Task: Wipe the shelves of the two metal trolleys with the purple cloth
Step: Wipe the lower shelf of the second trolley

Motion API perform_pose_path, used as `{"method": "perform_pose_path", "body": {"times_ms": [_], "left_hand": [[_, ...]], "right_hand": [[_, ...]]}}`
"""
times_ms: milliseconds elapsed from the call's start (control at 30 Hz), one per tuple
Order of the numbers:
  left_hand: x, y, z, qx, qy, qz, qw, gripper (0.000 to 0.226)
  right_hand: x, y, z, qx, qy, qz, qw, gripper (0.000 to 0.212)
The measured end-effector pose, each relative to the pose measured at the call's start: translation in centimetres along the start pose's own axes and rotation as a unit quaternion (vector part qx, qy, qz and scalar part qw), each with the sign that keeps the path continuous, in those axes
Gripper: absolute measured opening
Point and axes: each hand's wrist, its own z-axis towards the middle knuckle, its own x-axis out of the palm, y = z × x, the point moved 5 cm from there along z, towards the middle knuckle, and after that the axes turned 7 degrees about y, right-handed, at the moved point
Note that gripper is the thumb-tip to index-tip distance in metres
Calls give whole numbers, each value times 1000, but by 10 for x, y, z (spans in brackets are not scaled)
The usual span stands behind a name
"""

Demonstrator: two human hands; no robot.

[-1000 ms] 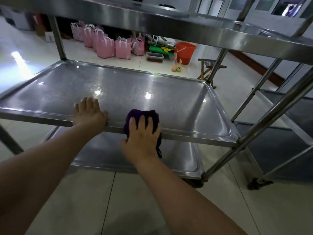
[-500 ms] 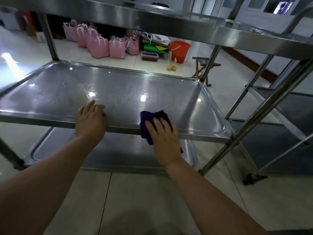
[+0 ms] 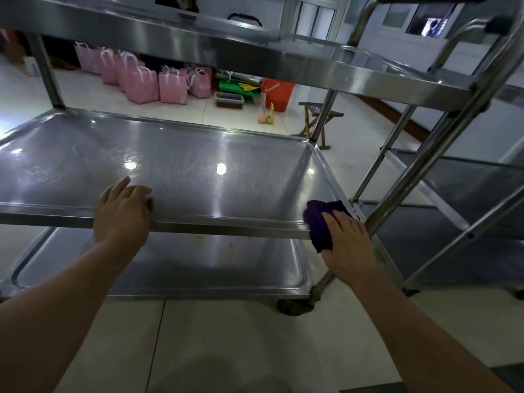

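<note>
The near steel trolley's middle shelf [image 3: 198, 177] is a shallow tray with a raised lip, its surface shiny with streaks and two spots of reflected light. The lower shelf [image 3: 175, 273] is the same kind of tray and carries a few yellowish smears [image 3: 228, 248] near its front middle. The top shelf [image 3: 255, 61] crosses above at an angle. The second trolley [image 3: 467, 180] stands just to the right, its shelves dark. Across the floor a row of pink gift bags [image 3: 141, 80] sits upright, though I cannot see their contents. Beside them is a clear plastic tub [image 3: 229, 99] with something dark in it, and an orange bucket [image 3: 279, 92] with a pale handle leaning out of it. The purple cloth [image 3: 320, 225] is bunched at the front right corner of the middle shelf, draped over the lip and hanging a little below it. The right hand [image 3: 348, 245] lies on top of it, fingers fairly straight and close together, pressing the cloth down against the rim. The thumb sits by the cloth's lower edge, and I cannot tell whether it hooks under the rim. The left hand [image 3: 122, 214] rests on the front lip left of centre. Its fingers are loose and slightly spread, reaching over onto the tray and holding nothing.
</note>
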Motion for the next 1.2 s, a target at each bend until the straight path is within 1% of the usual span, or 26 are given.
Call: {"method": "perform_pose_path", "body": {"times_ms": [133,233,300,333,367,400,467,500,667,767,867,933,1000,1100,1200], "left_hand": [[2,1,1,-3,-8,6,1000,28],[3,-1,3,1,-11,4,1000,26],[3,-1,5,4,-14,4,1000,25],[3,-1,5,4,-15,4,1000,25],[4,0,5,5,-16,4,1000,25],[4,0,5,6,-17,4,1000,25],[5,-1,5,8,-22,2,1000,23],[4,-1,5,7,-25,-1,1000,21],[4,-1,4,0,-39,-6,999,20],[6,2,6,9,-44,-2,999,17],[8,7,7,18,-46,0,999,18],[9,10,6,23,-45,5,999,24],[9,12,5,21,-37,7,999,27],[8,17,3,13,-24,1,1000,20],[5,19,-2,16,-27,0,999,22]], "right_hand": [[-6,4,17,37,73,39,996,67],[-6,1,41,57,133,56,988,66],[0,-4,61,61,173,43,982,72],[2,-4,70,54,182,26,981,79],[3,-5,80,48,187,10,981,87],[5,-6,90,54,190,6,980,86],[8,-8,112,79,180,18,980,72],[8,-8,122,87,171,22,981,69],[9,17,167,96,165,61,980,66],[15,48,186,53,166,36,984,72],[15,92,188,23,159,59,985,62],[11,130,180,-14,164,58,985,60],[7,168,169,-68,169,60,981,60],[5,216,141,-161,177,53,970,60],[8,231,119,-217,175,38,960,62]]}}
